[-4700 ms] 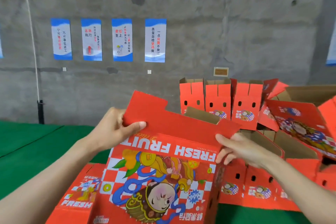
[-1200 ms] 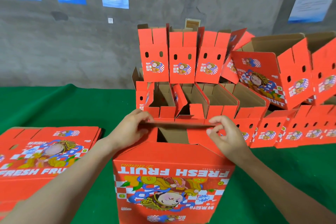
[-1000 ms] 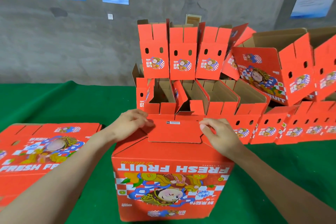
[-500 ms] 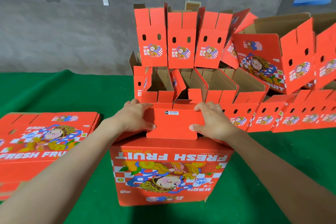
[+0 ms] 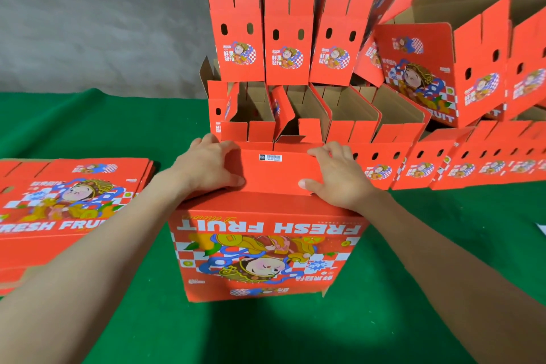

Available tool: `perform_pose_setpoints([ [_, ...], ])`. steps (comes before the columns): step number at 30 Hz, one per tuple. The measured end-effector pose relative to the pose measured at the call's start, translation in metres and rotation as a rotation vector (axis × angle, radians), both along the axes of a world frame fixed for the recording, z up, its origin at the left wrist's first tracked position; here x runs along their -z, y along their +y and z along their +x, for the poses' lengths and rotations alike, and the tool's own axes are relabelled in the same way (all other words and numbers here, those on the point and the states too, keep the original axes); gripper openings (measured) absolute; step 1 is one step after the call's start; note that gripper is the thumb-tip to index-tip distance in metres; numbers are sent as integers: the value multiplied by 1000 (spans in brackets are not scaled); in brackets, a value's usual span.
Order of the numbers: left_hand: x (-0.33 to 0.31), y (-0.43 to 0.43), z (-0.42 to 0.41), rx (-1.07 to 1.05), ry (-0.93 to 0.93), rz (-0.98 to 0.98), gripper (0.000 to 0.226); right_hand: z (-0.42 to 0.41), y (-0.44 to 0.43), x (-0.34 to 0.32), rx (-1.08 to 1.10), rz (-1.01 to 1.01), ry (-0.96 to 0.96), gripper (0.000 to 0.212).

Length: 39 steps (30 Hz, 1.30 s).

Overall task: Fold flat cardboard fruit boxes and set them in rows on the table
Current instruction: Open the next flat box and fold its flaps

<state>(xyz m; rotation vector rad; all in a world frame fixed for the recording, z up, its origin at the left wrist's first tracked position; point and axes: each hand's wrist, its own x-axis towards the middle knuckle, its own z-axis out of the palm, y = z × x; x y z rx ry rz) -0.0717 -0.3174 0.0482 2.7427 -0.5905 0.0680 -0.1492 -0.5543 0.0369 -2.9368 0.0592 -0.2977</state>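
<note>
Item: red printed cardboard "FRESH FRUIT" box (image 5: pixel 266 251), standing centre-front on green cloth surface (image 5: pixel 88 121), print upside down to us. We log left hand (image 5: pixel 206 165) & right hand (image 5: pixel 336 177) each gripping one end of its red top flap (image 5: pixel 274 174). Adj.: stack of flat red boxes (image 5: pixel 68 207) at left; folded red boxes (image 5: pixel 295 38) in rows behind.

Hands: two, left hand (image 5: pixel 206 165) and right hand (image 5: pixel 336 177), on one folded box (image 5: pixel 266 251). Beyond the fingers (image 5: pixel 229 146): three upright boxes (image 5: pixel 237 38) (image 5: pixel 288 38) (image 5: pixel 336 38) in the upper tier (further ones lean at the right, count unclear). Left of the fingers: one stack of flat boxes (image 5: pixel 68 210).
</note>
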Motion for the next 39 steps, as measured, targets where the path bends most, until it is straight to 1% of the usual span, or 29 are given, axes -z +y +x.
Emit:
perform_pose_setpoints([
  [2,-2,3,2,26,30,-73,73,-1,-2,1,-7,42,-12,64],
  [3,-3,6,3,30,73,-201,67,-1,-3,1,-12,88,-33,61],
  [4,-6,11,4,18,147,-418,58,-1,-5,0,-18,174,-73,56],
  [5,-9,18,4,-17,245,-694,49,-1,-8,0,-25,323,-134,49],
  [6,-11,26,4,-75,342,-976,39,-2,-12,-2,-11,547,-219,41],
  [7,-11,35,3,-150,415,-1188,32,-4,-17,-3,38,820,-324,31],
  [8,-7,45,1,-220,466,-1286,25,-8,-22,-2,125,1071,-413,21],
  [9,0,54,-4,-269,508,-1283,22,-12,-27,2,236,1228,-436,13],
  [10,11,60,-10,-289,554,-1214,23,-17,-31,10,336,1259,-373,16],
  [12,36,66,-24,-276,643,-1056,36,-27,-31,37,420,1196,-58,27],
  [14,54,66,-37,-291,654,-979,42,-39,-23,54,444,1143,262,27],
  [15,60,68,-42,-300,629,-967,42,-44,-20,57,435,1128,338,28],
  [16,64,72,-44,-299,601,-978,41,-47,-18,54,410,1112,370,31],
  [18,66,82,-47,-255,610,-1069,49,-51,-21,44,320,1088,393,40],
  [20,62,93,-49,-185,678,-1212,65,-57,-23,33,211,1099,383,45],
  [22,59,100,-47,-196,734,-1322,68,-63,-22,24,120,1080,358,40],
  [25,58,104,-44,-308,809,-1357,73,-70,-17,9,42,951,352,33],
  [27,59,107,-44,-326,825,-1387,72,-77,-11,-5,32,825,345,31],
  [29,63,111,-46,-304,825,-1465,71,-84,-5,-16,9,750,291,44],
  [30,65,113,-47,-287,821,-1516,69,-86,-1,-21,-11,752,255,52],
  [32,73,114,-50,-251,801,-1637,65,-92,6,-29,-70,810,187,69],
  [34,80,112,-52,-203,795,-1762,62,-95,14,-37,-140,864,112,81],
  [37,89,106,-57,-138,816,-1919,61,-96,25,-47,-211,892,-18,84],
  [38,93,105,-56,-92,833,-1949,63,-96,29,-50,-234,893,-57,84],
  [39,96,104,-56,-23,888,-1977,65,-95,33,-53,-256,884,-91,86],
])
